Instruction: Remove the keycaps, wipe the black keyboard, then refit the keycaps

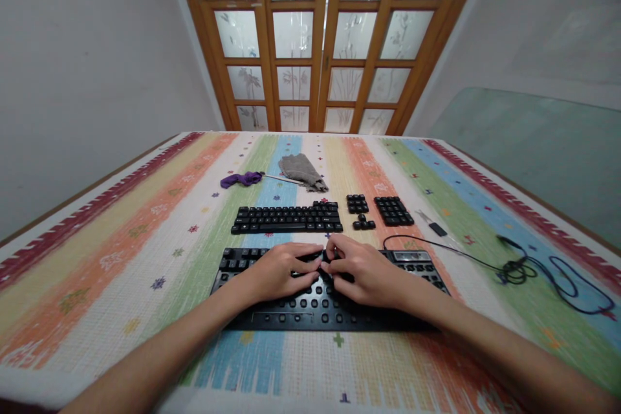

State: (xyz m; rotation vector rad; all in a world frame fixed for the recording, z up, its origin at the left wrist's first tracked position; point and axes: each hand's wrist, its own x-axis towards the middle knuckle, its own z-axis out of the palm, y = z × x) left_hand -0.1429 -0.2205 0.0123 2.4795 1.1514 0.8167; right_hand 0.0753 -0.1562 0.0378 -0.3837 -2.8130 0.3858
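Note:
A black keyboard [272,320] lies near the table's front edge with many keycaps off, its bare switch stems showing. My left hand [279,272] and my right hand [361,272] rest on its middle, fingertips pinched together over one spot around the centre. What the fingers pinch is hidden; it may be a keycap. Beyond the keyboard, removed black keycaps [287,218] are laid out in keyboard order, with smaller keycap groups [358,204] and a number-pad block [393,210] to the right.
A striped, colourful cloth [121,252] covers the table. A grey rag [301,170] and a purple-tipped stick [241,178] lie at the back. A small tool [433,225] and the keyboard's coiled black cable [533,268] lie to the right. A wooden glass-paned door stands behind.

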